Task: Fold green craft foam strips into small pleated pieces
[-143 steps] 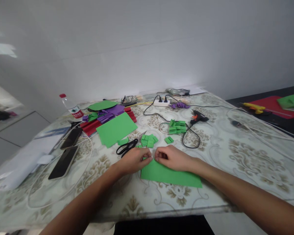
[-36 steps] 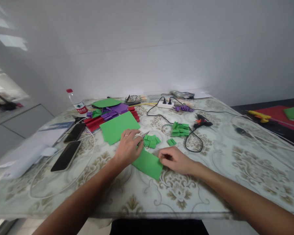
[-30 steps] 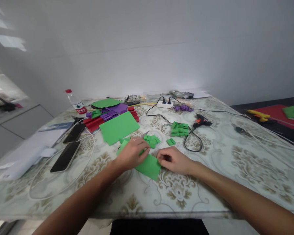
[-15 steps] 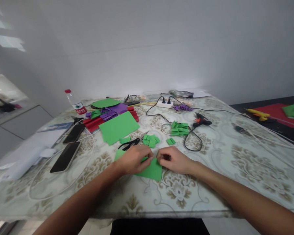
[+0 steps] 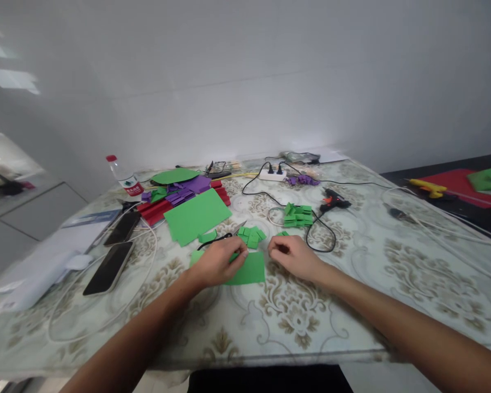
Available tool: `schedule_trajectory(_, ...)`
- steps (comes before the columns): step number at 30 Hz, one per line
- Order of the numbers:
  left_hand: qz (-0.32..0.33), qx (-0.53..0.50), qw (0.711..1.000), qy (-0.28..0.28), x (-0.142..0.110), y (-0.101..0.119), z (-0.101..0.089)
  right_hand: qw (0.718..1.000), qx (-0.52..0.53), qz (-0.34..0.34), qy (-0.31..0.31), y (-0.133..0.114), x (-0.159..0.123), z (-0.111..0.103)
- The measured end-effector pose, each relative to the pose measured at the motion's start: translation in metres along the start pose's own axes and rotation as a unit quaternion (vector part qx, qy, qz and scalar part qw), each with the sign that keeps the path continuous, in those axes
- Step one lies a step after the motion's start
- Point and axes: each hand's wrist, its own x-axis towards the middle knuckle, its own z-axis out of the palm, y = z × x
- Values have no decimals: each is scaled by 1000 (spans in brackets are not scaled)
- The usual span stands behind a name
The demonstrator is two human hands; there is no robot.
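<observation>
My left hand (image 5: 220,262) is closed on a green paper sheet (image 5: 251,271), with a bit of green showing between thumb and fingers. To the right of the sheet, my right hand (image 5: 295,258) is curled with thumb and fingertips together; whatever it may pinch is hidden. Just behind my left hand lie black-handled scissors (image 5: 219,239), partly covered by it. Several small folded green paper pieces (image 5: 251,236) rest beyond the sheet. One more green piece (image 5: 283,233) peeks out behind my right hand. A larger green sheet (image 5: 198,215) lies farther left.
A green folded-paper bundle (image 5: 298,215), a black glue gun (image 5: 334,200) and a white power strip (image 5: 273,174) with cords are farther back. At left are two phones (image 5: 108,268), a bottle (image 5: 125,177) and red strips (image 5: 154,211). A yellow glue gun (image 5: 429,188) lies far right.
The near edge of the green sheet has shifted away from me. My right hand has moved slightly away and right, widening the gap between my hands and covering most of one small green piece.
</observation>
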Motion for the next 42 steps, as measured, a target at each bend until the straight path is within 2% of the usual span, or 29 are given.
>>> schedule_trajectory(4,-23,-25,999,25,0,2,3,996,84,10,20,-1,1,4)
schedule_trajectory(8,-44,-68,996,41,1,11,5,988,150,8,-30,-6,-1,10)
schedule_trajectory(12,-58,-107,992,37,2,20,4,980,192,28,-51,-8,-2,13)
schedule_trajectory(16,-83,-125,988,26,3,20,3,980,191,38,-40,-6,-1,12)
schedule_trajectory(19,-109,-136,985,24,4,14,1,983,176,49,-4,-3,3,7)
schedule_trajectory(22,-131,-146,980,38,6,7,-1,981,170,64,62,0,7,-2)
schedule_trajectory(27,-162,-133,974,87,9,-5,-5,955,205,122,179,9,13,-12)
schedule_trajectory(31,-187,-122,965,140,8,-11,-8,938,222,138,228,12,15,-14)
schedule_trajectory(36,-214,-127,950,187,8,-13,-8,934,235,138,230,9,15,-14)
schedule_trajectory(42,-247,-214,915,237,10,-11,-11,925,285,194,158,10,14,-11)
